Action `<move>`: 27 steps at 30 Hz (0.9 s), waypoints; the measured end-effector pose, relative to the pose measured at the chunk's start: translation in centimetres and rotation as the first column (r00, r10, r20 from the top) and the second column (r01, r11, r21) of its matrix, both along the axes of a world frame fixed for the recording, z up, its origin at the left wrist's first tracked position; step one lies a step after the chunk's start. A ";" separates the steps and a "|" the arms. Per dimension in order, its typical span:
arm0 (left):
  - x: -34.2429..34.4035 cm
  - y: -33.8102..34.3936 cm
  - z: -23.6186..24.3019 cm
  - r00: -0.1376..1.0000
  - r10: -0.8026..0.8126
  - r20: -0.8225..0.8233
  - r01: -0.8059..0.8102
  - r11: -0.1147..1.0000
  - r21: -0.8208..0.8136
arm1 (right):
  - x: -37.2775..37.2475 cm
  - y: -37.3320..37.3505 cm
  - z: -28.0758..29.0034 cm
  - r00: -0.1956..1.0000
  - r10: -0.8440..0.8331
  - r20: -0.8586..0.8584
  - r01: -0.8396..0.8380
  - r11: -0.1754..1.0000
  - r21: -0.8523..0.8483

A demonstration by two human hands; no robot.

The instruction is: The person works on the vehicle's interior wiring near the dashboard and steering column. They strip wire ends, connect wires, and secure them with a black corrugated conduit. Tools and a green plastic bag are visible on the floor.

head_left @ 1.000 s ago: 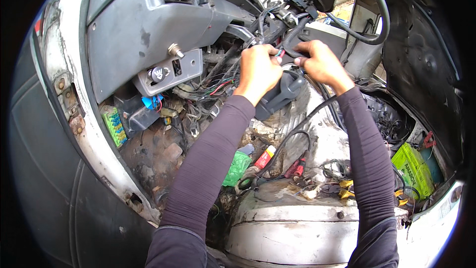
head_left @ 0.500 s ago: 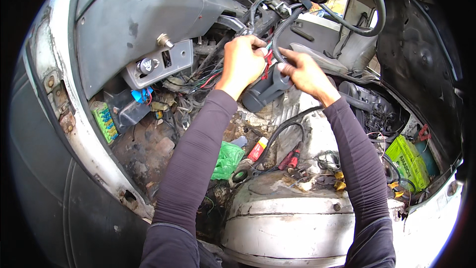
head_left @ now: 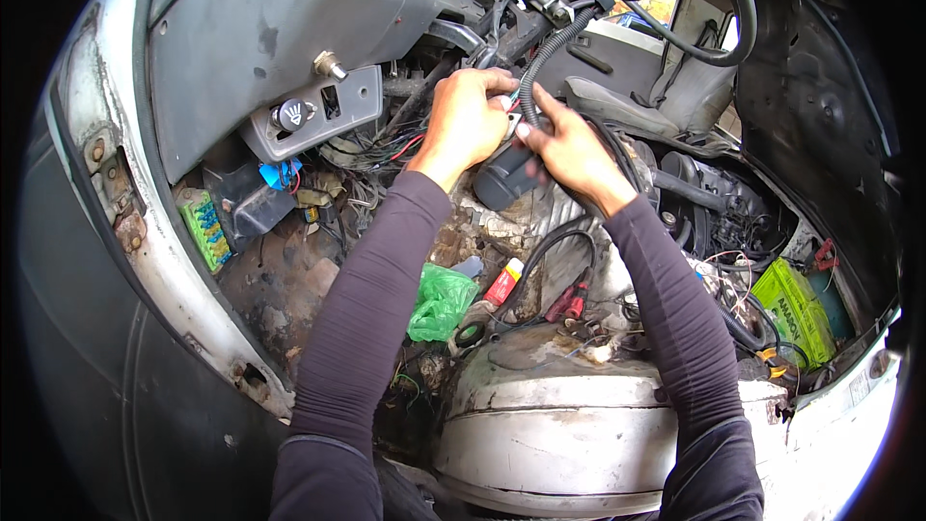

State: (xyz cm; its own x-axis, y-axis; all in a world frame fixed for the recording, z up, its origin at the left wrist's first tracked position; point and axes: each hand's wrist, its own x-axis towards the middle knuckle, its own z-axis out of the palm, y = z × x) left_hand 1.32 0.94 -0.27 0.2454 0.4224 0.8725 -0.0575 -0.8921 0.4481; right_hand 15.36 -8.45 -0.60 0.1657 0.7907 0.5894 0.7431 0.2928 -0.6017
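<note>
My left hand (head_left: 468, 123) is closed, its fingertips pinching thin wires (head_left: 514, 104) beside a black corrugated conduit (head_left: 558, 50). A small white piece shows between the two hands; its kind is too small to tell. My right hand (head_left: 582, 156) is closed around the lower part of that conduit, thumb and forefinger toward the left hand. Just below them is a black cylindrical part (head_left: 505, 178), partly hidden by the right hand. Loose wiring (head_left: 381, 151) spreads out left of the left hand, under the dashboard.
A grey dashboard (head_left: 241, 39) with a round black knob (head_left: 292, 115) is at the left. The steering wheel (head_left: 745, 10) hangs upper right. Below lie a green plastic bag (head_left: 444, 304), a red and yellow tube (head_left: 503, 282) and a white rounded cover (head_left: 559, 425). A fuse box (head_left: 205, 232) sits far left.
My right hand has moved slightly left, closer to my left hand. The red wires or strip between the hands show less now. The whole view has shifted a little.
</note>
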 end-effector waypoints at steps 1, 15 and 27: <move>-0.4 0.1 -0.1 0.995 0.098 -0.035 -0.095 0.992 0.083 | 0.4 -0.5 -0.6 0.967 0.054 -0.249 -0.093 0.985 -0.145; -0.9 -1.0 -0.3 0.948 0.306 -0.093 -0.298 0.950 0.090 | -0.6 0.7 2.3 0.837 -0.281 0.470 0.176 0.951 0.255; -1.3 -0.3 -0.3 0.962 0.217 -0.168 -0.217 0.976 0.017 | -1.3 1.3 -0.4 0.914 -0.135 0.381 0.065 0.979 0.191</move>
State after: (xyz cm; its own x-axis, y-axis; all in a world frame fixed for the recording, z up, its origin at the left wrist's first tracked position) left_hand 0.00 0.59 -0.62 0.2904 0.4827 0.8262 0.2136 -0.8744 0.4358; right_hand 14.07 -7.19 -1.02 -0.0324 0.6634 0.7476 0.9390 0.2764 -0.2047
